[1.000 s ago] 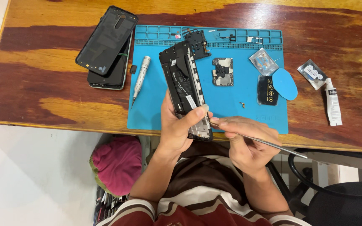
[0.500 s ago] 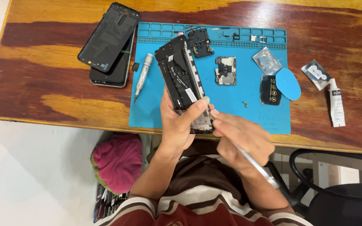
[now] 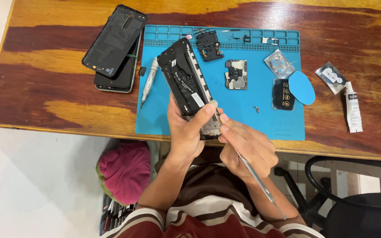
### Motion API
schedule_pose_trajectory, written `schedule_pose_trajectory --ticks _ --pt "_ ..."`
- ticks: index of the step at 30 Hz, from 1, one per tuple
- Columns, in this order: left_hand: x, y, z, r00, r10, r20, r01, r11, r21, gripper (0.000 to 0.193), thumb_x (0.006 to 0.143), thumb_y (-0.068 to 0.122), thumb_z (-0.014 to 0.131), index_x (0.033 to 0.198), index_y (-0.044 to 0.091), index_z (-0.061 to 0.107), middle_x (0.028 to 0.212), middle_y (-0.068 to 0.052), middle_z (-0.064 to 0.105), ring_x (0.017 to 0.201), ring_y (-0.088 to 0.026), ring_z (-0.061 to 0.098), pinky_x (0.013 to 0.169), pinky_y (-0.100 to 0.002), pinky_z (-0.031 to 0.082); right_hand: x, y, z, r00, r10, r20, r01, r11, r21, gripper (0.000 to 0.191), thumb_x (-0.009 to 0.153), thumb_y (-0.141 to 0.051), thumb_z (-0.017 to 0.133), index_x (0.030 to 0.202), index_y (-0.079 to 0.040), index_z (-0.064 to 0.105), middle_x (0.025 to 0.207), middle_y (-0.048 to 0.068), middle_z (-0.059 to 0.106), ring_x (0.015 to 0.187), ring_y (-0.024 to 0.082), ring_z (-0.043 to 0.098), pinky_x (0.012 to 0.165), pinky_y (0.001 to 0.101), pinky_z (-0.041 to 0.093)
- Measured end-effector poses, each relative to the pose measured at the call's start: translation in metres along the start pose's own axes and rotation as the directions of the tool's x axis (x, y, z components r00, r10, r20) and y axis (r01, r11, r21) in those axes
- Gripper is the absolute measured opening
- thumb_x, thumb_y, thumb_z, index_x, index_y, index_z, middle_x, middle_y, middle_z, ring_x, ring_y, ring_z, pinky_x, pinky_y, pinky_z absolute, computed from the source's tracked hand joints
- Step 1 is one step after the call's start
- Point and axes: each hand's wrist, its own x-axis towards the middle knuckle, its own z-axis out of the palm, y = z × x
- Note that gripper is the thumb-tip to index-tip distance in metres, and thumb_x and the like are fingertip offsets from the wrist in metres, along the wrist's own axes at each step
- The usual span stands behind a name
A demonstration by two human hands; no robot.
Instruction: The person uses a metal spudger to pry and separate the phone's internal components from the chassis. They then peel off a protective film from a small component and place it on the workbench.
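Note:
My left hand (image 3: 189, 132) grips an opened black phone frame (image 3: 185, 83) from below, tilted up over the blue work mat (image 3: 270, 119). My right hand (image 3: 248, 147) holds a thin metal pry tool (image 3: 261, 183); its tip meets the lower end of the phone frame, and its handle points back toward my body. On the mat lie a small circuit board (image 3: 236, 74), a black bracket part (image 3: 208, 44), a tiny screw (image 3: 257, 109) and a silver screwdriver (image 3: 149, 81).
Two stacked phones or back covers (image 3: 114, 46) lie on the wooden table (image 3: 45, 83) left of the mat. A blue pick (image 3: 301, 87), dark pad (image 3: 283, 94), clear bags (image 3: 332, 77), glue tube (image 3: 353, 108). A black chair (image 3: 358, 207) stands lower right.
The pry tool has swung from pointing right to pointing down toward my body. My right hand moved closer to the phone frame's lower end. The left hand keeps its grip.

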Motion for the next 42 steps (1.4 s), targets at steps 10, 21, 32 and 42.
schedule_pose_trajectory --ticks 10,21,32,42 --pt "-0.005 -0.004 -0.003 0.986 0.164 -0.018 -0.163 0.986 0.026 0.047 0.091 -0.007 0.076 0.129 0.002 0.049 0.103 -0.008 0.066 0.084 -0.018 0.072 0.079 -0.034 0.063 -0.001 -0.006 0.005 0.995 0.092 -0.034 -0.093 0.995 -0.029 0.011 0.094 0.011 0.071 0.104 0.008 0.069 0.096 0.021 0.076 0.093 0.030 0.079 0.085 0.0354 0.065" --pt "-0.009 -0.008 -0.011 0.982 0.150 -0.118 -0.159 0.985 -0.069 0.054 0.089 0.001 0.079 0.130 0.004 0.044 0.094 -0.010 0.064 0.076 -0.020 0.071 0.065 -0.038 0.063 0.018 0.009 -0.051 0.880 0.439 0.180 -0.432 0.898 -0.081 0.016 0.102 -0.004 0.066 0.086 0.001 0.066 0.079 0.010 0.072 0.066 0.015 0.069 0.061 0.0263 0.051" --pt "-0.013 -0.015 -0.037 0.968 0.190 0.164 -0.148 0.960 -0.237 0.044 0.092 0.012 0.087 0.111 -0.002 0.050 0.079 -0.013 0.065 0.071 -0.020 0.065 0.056 -0.036 0.061 0.009 0.021 -0.040 0.860 0.433 0.271 -0.428 0.900 -0.081 0.021 0.099 -0.005 0.073 0.083 0.002 0.061 0.075 0.008 0.060 0.063 0.014 0.052 0.059 0.0274 0.040" --pt "-0.007 -0.003 -0.009 0.976 0.179 0.121 -0.198 0.965 0.173 0.050 0.088 0.001 0.084 0.123 0.000 0.049 0.096 -0.012 0.068 0.080 -0.022 0.074 0.073 -0.037 0.066 0.008 0.034 -0.039 0.844 0.439 0.308 -0.493 0.861 0.123 0.012 0.092 -0.004 0.076 0.100 0.003 0.069 0.094 0.007 0.072 0.079 0.011 0.065 0.070 0.0246 0.051"
